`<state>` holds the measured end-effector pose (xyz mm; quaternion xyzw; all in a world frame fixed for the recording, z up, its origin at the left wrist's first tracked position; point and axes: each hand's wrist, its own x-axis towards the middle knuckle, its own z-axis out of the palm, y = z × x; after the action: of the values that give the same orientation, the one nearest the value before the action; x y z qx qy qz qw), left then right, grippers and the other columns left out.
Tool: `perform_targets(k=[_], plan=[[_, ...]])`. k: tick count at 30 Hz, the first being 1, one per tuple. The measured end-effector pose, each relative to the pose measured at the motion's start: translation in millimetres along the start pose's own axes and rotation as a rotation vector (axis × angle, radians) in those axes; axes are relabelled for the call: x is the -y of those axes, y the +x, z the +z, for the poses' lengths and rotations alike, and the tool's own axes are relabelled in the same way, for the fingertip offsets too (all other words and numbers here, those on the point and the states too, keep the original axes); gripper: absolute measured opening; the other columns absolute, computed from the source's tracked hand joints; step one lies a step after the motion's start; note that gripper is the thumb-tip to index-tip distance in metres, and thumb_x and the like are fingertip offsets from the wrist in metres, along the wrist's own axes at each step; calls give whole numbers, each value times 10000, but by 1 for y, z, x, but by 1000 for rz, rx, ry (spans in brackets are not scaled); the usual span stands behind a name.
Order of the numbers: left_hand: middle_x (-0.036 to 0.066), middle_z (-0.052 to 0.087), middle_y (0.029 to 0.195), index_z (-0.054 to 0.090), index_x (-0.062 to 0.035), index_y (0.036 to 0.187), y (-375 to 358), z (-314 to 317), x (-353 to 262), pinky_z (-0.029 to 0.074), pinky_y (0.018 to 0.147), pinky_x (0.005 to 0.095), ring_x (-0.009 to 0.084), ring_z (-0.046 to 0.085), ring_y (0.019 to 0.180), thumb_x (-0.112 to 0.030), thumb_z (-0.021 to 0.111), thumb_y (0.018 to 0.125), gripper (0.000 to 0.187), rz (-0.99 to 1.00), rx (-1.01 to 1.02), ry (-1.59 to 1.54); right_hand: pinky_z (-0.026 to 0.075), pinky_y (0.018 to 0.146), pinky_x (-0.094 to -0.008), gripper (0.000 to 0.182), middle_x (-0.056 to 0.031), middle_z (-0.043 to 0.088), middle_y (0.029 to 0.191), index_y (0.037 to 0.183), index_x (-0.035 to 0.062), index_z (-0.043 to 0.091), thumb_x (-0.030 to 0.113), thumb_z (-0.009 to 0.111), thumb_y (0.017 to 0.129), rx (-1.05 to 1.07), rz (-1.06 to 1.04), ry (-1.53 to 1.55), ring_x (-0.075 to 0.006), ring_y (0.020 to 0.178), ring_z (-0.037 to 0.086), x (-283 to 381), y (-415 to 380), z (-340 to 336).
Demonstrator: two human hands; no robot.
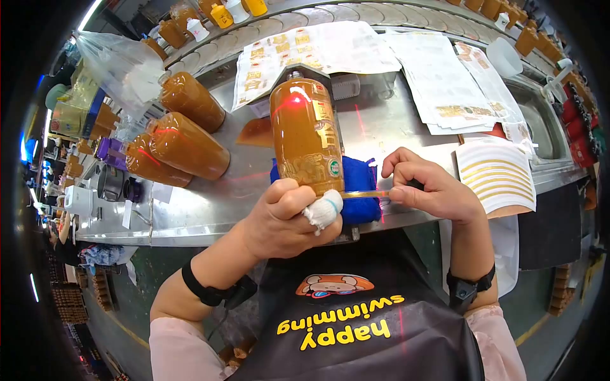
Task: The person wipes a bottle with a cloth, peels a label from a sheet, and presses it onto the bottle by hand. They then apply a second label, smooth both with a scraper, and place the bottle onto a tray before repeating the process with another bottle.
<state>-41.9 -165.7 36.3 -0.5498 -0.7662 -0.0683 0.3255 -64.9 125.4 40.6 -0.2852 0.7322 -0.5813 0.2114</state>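
A brown bottle [305, 136] with gold decoration and a green round mark lies over a blue cloth [362, 206], its neck pointing away from me. At the bottle's near end is my left hand [289, 219], fingers curled round a white cloth [324, 209] that presses against the bottle. A thin gold strip [365, 194] runs from the bottle's lower edge to my right hand [429, 187], which pinches its free end between thumb and finger. The bottle's base is partly hidden by my left hand.
Three more brown bottles [190, 146] lie at the left on the metal table [203, 219]. Printed sticker sheets [445, 82] spread along the back. A sheet of curved gold strips [499, 174] is at the right, before a sink [543, 120]. A conveyor [381, 16] runs behind.
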Motion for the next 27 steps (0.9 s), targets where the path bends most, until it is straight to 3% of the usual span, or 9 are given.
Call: perform_targets(k=[4, 8, 14, 17, 20, 23, 27], plan=[[10, 624, 1103, 646, -200, 863, -7, 1, 4, 393, 773, 373, 231, 460, 982, -139, 711, 637, 243, -57, -30, -113, 371, 828, -264, 306, -72, 475, 1071, 752, 55, 529, 275, 667, 912, 2, -3, 2, -146, 992, 431, -1, 2, 2], [66, 614, 1054, 638, -173, 822, -29, 6, -10, 390, 723, 389, 246, 468, 924, -106, 712, 611, 234, -265, -63, -152, 375, 831, -267, 305, -64, 481, 1074, 750, 49, 533, 268, 677, 907, -3, -23, 0, -143, 990, 434, -6, 4, 3], [11, 601, 1102, 657, -192, 823, -24, 3, -6, 401, 725, 387, 238, 450, 947, -129, 725, 588, 252, -205, -17, -99, 377, 833, -265, 312, -62, 475, 1067, 754, 45, 539, 278, 683, 903, -1, 24, 39, -144, 994, 438, -6, 2, -1], [-16, 600, 1140, 671, -209, 836, -4, -5, 3, 409, 739, 376, 231, 438, 977, -169, 724, 585, 260, -23, 11, -57, 380, 830, -266, 311, -59, 474, 1064, 760, 44, 544, 282, 685, 902, -13, 14, 49, -145, 994, 439, -12, 1, 0], [-10, 601, 1160, 677, -223, 846, 8, -4, 2, 416, 738, 374, 228, 437, 979, -150, 731, 567, 294, 22, 112, -46, 382, 833, -267, 311, -59, 476, 1064, 768, 40, 549, 285, 683, 905, -2, 6, 28, -146, 997, 440, -15, 3, 1], [6, 608, 1147, 670, -208, 844, 11, -3, 2, 412, 744, 367, 229, 456, 949, -134, 735, 548, 311, 34, 112, -61, 378, 851, -274, 308, -60, 482, 1063, 777, 35, 555, 285, 678, 909, 17, 15, 9, -150, 1010, 444, -16, 6, 0], [32, 616, 1097, 659, -178, 841, -16, -2, -3, 402, 725, 366, 245, 473, 920, -116, 727, 537, 317, -135, -19, -136, 372, 871, -282, 318, -61, 491, 1064, 776, 33, 558, 295, 686, 904, 12, 42, 22, -155, 1026, 451, -13, 10, 2]])
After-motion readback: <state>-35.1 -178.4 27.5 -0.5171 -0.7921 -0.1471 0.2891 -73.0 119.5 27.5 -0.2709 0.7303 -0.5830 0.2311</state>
